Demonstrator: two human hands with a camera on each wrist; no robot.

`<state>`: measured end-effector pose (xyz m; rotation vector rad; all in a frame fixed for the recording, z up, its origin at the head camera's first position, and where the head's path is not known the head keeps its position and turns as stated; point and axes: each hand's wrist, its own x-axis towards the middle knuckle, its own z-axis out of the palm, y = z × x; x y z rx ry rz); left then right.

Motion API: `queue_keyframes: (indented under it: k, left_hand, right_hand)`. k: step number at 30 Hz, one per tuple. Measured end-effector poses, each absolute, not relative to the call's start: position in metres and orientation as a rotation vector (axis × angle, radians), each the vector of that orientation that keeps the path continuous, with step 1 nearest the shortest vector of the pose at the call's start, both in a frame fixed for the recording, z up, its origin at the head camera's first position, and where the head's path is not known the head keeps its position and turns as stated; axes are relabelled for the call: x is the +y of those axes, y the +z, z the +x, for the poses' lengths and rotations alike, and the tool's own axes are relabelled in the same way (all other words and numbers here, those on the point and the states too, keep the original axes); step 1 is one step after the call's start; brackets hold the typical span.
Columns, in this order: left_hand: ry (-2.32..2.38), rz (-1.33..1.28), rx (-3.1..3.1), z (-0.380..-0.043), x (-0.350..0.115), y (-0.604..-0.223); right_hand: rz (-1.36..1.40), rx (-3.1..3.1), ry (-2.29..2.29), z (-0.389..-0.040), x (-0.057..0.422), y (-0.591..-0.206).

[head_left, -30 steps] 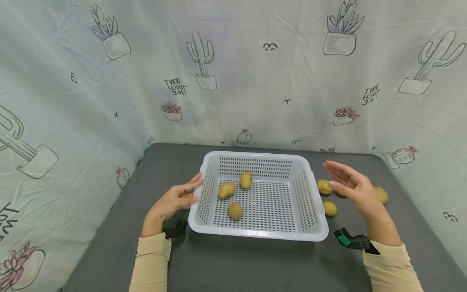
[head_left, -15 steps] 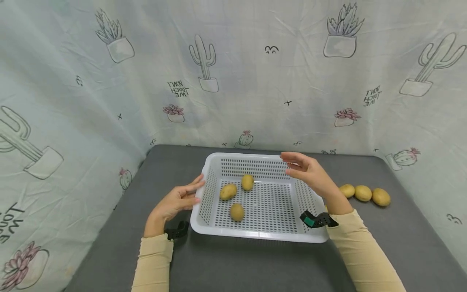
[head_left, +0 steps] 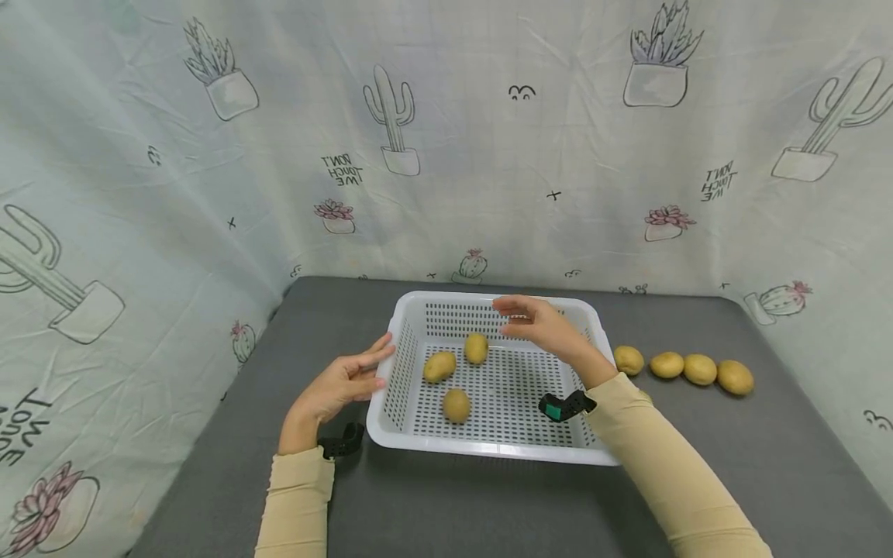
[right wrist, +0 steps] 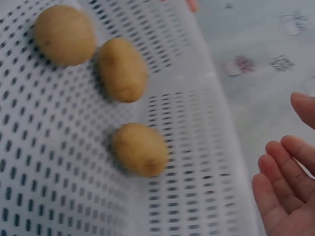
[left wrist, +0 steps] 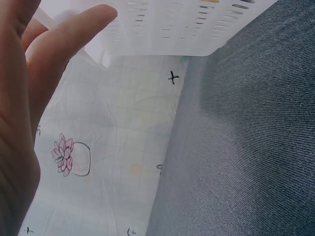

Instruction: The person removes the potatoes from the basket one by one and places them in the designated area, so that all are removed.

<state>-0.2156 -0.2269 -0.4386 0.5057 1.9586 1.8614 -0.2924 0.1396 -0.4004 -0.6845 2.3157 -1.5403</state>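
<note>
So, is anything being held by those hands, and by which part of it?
No firm grip shows: the left hand rests its fingers against the white basket's left rim, and the right hand holds nothing.

Potatoes (head_left: 439, 366) lie in the basket (head_left: 488, 449) and right of it.

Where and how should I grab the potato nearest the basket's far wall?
The potato is probably best gripped around its middle, across its narrower width, from above and the right: it looks slightly longer front to back, and its right side is free, with the right hand hovering there.
</note>
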Motion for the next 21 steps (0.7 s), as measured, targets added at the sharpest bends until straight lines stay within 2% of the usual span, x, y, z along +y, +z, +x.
queue_keyframes:
  k: [21]
  left_hand:
    - [1.874, 0.506, 1.952, -0.216, -0.226, -0.439]
  right_hand:
    - [-0.697, 2.522, -1.191, -0.311, 0.106, -0.449]
